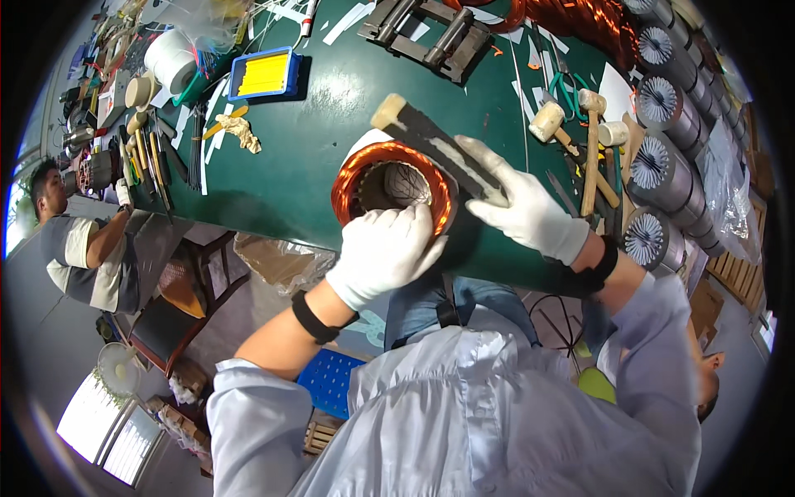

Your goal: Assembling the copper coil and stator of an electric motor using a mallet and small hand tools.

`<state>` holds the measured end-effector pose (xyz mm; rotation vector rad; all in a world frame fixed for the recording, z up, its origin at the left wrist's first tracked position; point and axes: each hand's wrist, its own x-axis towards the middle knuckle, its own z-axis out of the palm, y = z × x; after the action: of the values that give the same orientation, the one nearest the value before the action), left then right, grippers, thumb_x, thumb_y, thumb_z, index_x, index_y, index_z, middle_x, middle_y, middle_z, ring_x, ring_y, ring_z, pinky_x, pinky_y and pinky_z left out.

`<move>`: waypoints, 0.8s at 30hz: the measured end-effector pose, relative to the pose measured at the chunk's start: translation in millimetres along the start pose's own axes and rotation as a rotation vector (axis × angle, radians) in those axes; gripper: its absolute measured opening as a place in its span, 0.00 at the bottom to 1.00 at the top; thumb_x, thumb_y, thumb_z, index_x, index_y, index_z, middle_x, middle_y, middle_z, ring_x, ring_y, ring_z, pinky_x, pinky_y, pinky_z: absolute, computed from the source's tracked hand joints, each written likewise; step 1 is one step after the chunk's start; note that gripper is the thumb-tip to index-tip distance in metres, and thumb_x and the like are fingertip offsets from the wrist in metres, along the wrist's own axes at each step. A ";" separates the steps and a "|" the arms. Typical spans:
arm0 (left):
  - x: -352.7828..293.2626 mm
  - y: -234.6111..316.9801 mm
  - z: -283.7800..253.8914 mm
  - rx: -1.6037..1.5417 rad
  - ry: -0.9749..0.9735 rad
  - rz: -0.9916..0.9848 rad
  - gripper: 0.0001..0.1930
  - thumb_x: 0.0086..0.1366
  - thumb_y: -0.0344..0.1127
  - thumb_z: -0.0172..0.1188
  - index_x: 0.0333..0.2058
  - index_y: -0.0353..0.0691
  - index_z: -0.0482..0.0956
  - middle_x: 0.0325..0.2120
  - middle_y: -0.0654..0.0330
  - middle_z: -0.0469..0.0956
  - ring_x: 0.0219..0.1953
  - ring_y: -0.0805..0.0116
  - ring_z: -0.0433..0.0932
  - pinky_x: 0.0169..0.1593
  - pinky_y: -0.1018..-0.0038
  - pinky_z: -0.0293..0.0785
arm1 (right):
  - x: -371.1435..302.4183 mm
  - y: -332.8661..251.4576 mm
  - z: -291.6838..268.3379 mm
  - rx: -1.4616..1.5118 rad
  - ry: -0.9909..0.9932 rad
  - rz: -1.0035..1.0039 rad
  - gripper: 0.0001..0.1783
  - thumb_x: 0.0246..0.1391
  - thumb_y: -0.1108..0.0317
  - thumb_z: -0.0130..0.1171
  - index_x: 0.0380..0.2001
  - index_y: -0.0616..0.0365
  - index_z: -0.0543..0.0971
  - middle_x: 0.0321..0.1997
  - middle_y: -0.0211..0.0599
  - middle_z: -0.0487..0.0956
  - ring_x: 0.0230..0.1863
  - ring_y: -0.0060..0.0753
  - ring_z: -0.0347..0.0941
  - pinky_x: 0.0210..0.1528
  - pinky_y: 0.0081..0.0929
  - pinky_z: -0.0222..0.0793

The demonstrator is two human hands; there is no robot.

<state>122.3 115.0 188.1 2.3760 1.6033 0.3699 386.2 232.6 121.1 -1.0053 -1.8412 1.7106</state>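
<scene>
The copper-wound ring [396, 151], glossy orange around a hollow core, sits near the edge of the green surface [294, 161]. The left hand [383, 253], gloved, curls closed over its near rim; the right hand [523, 207] grips a dark, pale-tipped bar [439, 153].

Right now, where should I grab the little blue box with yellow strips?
Probably by both short ends of the blue box, coming from the near right, where the green table is bare. It's wider than deep, and its open top shows yellow strips lying inside, so keep it level.
</scene>
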 end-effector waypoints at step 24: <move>-18.3 -39.9 -11.8 -0.085 -0.117 0.179 0.24 0.55 0.52 0.70 0.41 0.37 0.82 0.27 0.61 0.79 0.28 0.63 0.78 0.37 0.66 0.75 | 44.1 -63.4 22.8 0.153 0.372 -0.075 0.42 0.59 0.73 0.60 0.76 0.51 0.60 0.70 0.42 0.75 0.68 0.36 0.73 0.68 0.29 0.67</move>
<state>77.0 113.2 184.2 2.4339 1.3037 0.3200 327.4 252.0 172.6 -1.0900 -1.4706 1.4776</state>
